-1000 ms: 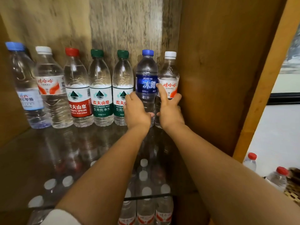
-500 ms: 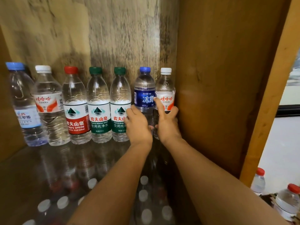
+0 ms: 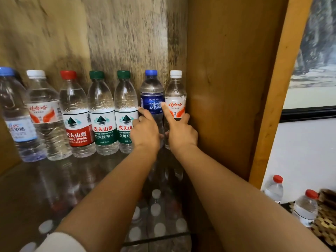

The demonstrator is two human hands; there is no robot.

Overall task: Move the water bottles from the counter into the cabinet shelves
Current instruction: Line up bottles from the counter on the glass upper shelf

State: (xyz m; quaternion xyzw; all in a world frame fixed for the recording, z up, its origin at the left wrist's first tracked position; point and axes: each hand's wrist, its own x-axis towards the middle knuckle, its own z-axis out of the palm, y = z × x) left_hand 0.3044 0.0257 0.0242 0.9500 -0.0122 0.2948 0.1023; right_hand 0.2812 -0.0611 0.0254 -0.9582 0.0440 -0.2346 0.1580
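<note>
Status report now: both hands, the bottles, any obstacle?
Left hand grips blue-label bottle. Right hand grips white-cap bottle. Both upright on shelf. Nothing blocking.

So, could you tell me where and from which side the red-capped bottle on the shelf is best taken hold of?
Probably at its red cap and bare shoulder, from the front. The red-capped bottle stands upright in a tight row: a white-capped bottle and a green-capped bottle crowd its sides, and the wooden back panel is behind.

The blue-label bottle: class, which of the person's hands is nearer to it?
Left. The left hand grips the blue-label bottle; the right hand grips the white-cap bottle beside it.
</note>
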